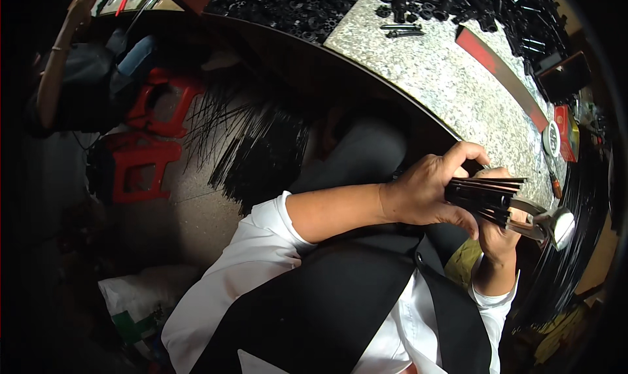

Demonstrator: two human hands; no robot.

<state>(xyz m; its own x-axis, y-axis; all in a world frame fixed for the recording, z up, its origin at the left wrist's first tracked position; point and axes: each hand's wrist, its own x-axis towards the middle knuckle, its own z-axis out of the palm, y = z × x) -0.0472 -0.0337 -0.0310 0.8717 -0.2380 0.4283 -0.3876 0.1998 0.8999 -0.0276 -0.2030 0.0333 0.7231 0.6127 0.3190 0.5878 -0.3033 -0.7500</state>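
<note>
A bundle of thin black rods (485, 194) is in front of me, off the near edge of the table. My left hand (435, 186) cups the bundle's left end, thumb below and fingers above. My right hand (498, 235) is partly hidden behind the rods; its fingers curl round them from the far side. Beside the right hand, at the rods' right end, is a curved metal piece (540, 225) with a bright, shiny round end. Glare hides what kind of thing it is, and I cannot tell whether the right hand grips it too.
On the speckled tabletop (399, 63) lie heaps of small black plastic parts (288, 11) and a long red-and-brown strip (500, 73). A white round dish (551, 138) is farther right. Long black rods cover the floor (261, 152) near red stools (147, 168). Another person's arm (55, 73) appears upper left.
</note>
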